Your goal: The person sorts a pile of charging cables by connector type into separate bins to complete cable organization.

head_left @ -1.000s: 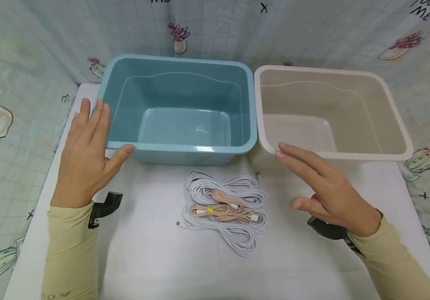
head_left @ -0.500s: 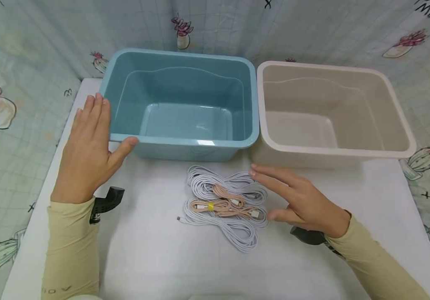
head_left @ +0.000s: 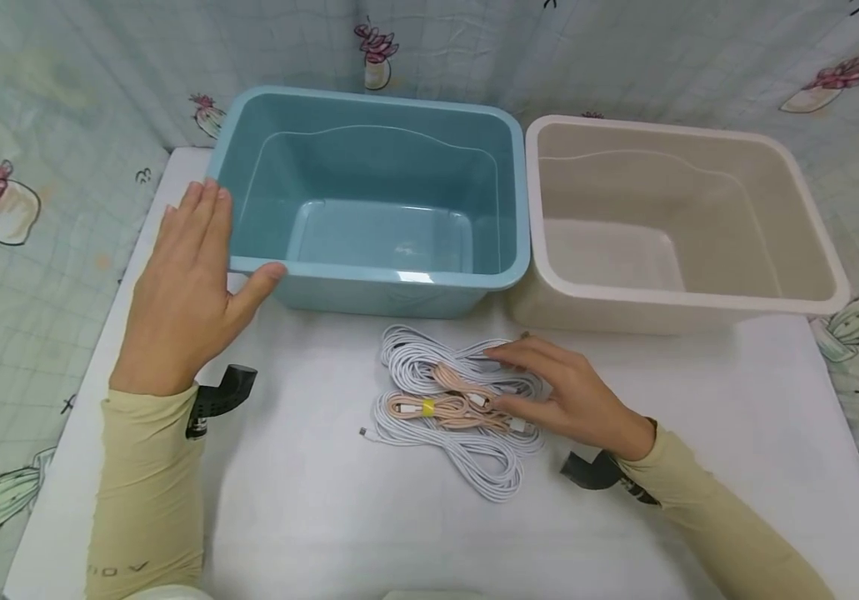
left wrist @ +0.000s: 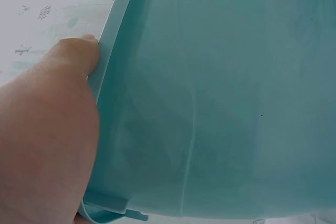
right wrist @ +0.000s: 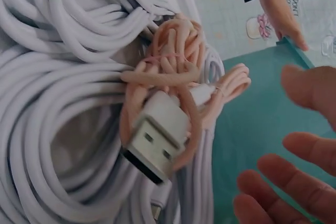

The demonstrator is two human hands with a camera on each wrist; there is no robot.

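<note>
My left hand (head_left: 183, 296) lies along the left front corner of a blue plastic bin (head_left: 392, 272), fingers straight by the left rim and thumb at the front rim. In the left wrist view the thumb meets that rim (left wrist: 111, 35). Over the right side of a cable pile is my right hand (head_left: 575, 396), fingers extended and parted from the thumb. The pile has coiled white cables (head_left: 408, 354) beneath smaller peach USB cables (head_left: 459, 417), one with a yellow band. The right wrist view shows a USB plug (right wrist: 157, 135) close up, with the fingertips apart from it.
A beige bin (head_left: 684, 297) stands right of the blue one, their rims nearly meeting. Both are on a white-covered table (head_left: 309, 500) with the cables in front. Cactus-print curtains (head_left: 279, 50) surround the table's back and sides.
My right hand has moved left from in front of the beige bin to over the cables. The left hand stays at the blue bin, its fingers drawn closer together. The head view shifts slightly.
</note>
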